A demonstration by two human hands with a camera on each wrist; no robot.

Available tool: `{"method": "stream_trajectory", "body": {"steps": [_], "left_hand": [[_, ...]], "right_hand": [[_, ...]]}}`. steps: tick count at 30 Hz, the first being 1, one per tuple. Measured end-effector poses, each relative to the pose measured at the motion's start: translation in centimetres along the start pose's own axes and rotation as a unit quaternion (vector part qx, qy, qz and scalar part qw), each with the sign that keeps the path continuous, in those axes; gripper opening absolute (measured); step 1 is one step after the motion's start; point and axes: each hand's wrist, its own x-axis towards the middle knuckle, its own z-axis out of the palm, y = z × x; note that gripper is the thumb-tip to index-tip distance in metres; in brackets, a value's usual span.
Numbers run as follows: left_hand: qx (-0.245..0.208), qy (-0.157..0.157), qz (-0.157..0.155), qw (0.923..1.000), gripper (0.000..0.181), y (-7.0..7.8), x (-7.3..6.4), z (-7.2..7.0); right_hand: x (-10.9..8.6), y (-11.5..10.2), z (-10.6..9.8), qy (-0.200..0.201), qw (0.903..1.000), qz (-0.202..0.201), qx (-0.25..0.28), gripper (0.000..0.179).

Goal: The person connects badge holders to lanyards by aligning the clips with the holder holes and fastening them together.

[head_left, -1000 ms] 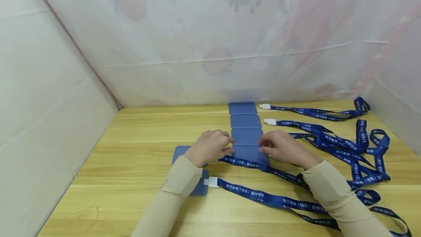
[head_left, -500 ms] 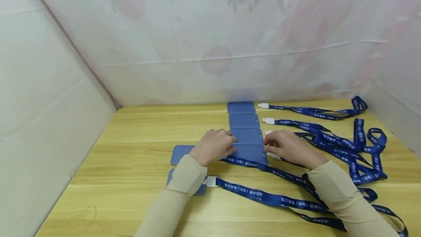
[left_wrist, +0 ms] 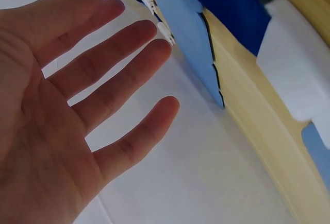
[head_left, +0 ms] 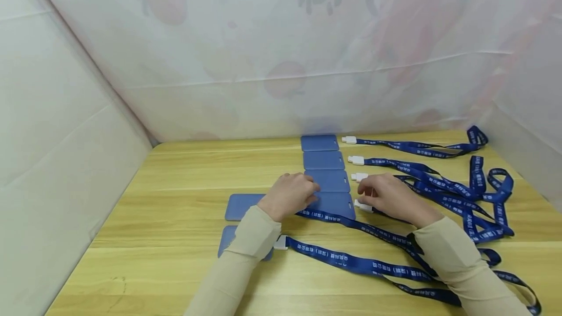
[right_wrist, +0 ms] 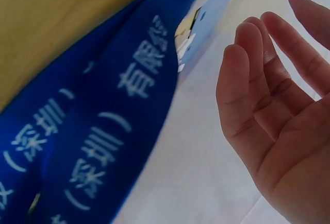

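In the head view, several blue badge holders form a column down the middle of the table. My left hand (head_left: 291, 195) hovers at the left edge of the nearest one (head_left: 332, 204); the left wrist view shows its fingers spread, holding nothing. Just right of the column is my right hand (head_left: 391, 198), with loosely bent fingers and nothing in them, as the right wrist view shows. Beside its fingertips lies the white clip (head_left: 363, 206) of a blue lanyard. Whether those fingers touch the clip, I cannot tell. A printed lanyard strap (head_left: 338, 219) runs below the nearest holder.
Two more badge holders lie at left, one far (head_left: 243, 206) and one near (head_left: 228, 239), partly behind my left arm. A white clip (head_left: 281, 243) and its lanyard (head_left: 338, 256) reach right from the near one. Tangled lanyards (head_left: 465, 199) cover the right side. White cloth walls (head_left: 246, 62) enclose the table.
My right hand has drawn away to the right from the nearest badge holder, uncovering its slot and white clips. My left hand has shifted slightly right. The head view has turned a little.
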Motion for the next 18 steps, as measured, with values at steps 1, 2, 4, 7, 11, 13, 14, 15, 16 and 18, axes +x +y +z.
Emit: {"method": "stream_trajectory", "body": {"steps": [1,2,4,7,11,13,14,15,16,18], "left_hand": [[0.0,0.0,0.002,1.0,0.018,0.03,0.04,0.09],[0.0,0.001,0.003,1.0,0.018,0.08,0.08,0.16],[0.003,0.0,0.003,1.0,0.018,0.13,0.12,0.28],[0.011,-0.002,-0.001,0.9999,0.019,0.17,0.16,0.48],[0.015,-0.005,-0.006,0.9999,0.023,0.23,0.3,0.71],[0.014,-0.006,-0.006,0.9999,0.023,0.24,0.3,0.75],[0.014,-0.005,-0.005,0.9999,0.023,0.24,0.29,0.82],[0.015,-0.005,-0.004,0.9999,0.023,0.25,0.28,0.86],[0.014,-0.006,-0.004,0.9999,0.023,0.26,0.26,0.89],[0.015,-0.007,-0.002,0.9999,0.023,0.32,0.26,0.93]], "right_hand": [[-0.03,0.09,0.05,0.001,1.0,0.002,-0.001,0.004],[-0.06,0.18,0.11,0.002,1.0,0.004,-0.002,0.004],[-0.09,0.26,0.22,0.004,1.0,0.007,-0.001,0.004],[-0.08,0.29,0.33,0.008,0.9999,0.008,0.0,0.005],[-0.12,0.32,0.3,0.011,0.9998,0.018,0.003,0.006],[-0.11,0.34,0.24,0.011,0.9997,0.022,0.005,0.007],[-0.09,0.32,0.22,0.01,0.9996,0.025,0.008,0.007],[-0.06,0.29,0.21,0.009,0.9996,0.026,0.009,0.008],[-0.04,0.27,0.21,0.008,0.9996,0.027,0.01,0.008],[-0.01,0.25,0.28,0.007,0.9995,0.029,0.009,0.008]]}}
